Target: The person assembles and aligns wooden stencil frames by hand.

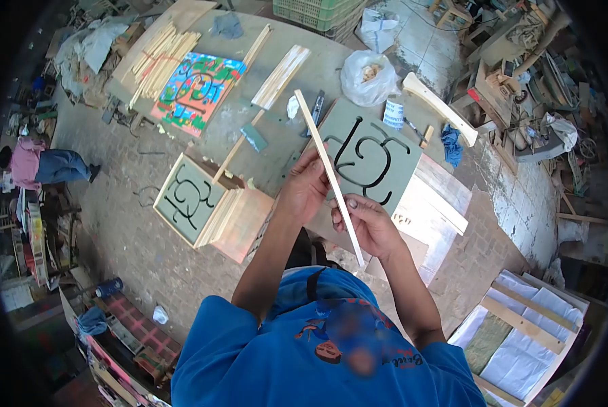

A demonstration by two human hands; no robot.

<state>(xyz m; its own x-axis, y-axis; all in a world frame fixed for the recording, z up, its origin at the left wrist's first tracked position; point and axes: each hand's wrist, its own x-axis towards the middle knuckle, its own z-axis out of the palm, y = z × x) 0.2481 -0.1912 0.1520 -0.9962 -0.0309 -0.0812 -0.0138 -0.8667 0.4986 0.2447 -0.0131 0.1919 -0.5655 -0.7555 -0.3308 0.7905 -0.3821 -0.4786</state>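
A long, thin wooden strip slants in front of my body. My left hand is closed around its middle, and lower down my right hand pinches it between thumb and fingers. Behind the strip lies a grey-green board with black curved grooves cut through it, partly hidden by my hands. A similar grooved board, edged with pale wood, sits on top of a stack of panels to the left.
On the table are a printed colourful board, a bundle of sticks, several flat strips, a plastic bag, a labelled white roll and a blue cloth. A person in pink is at far left.
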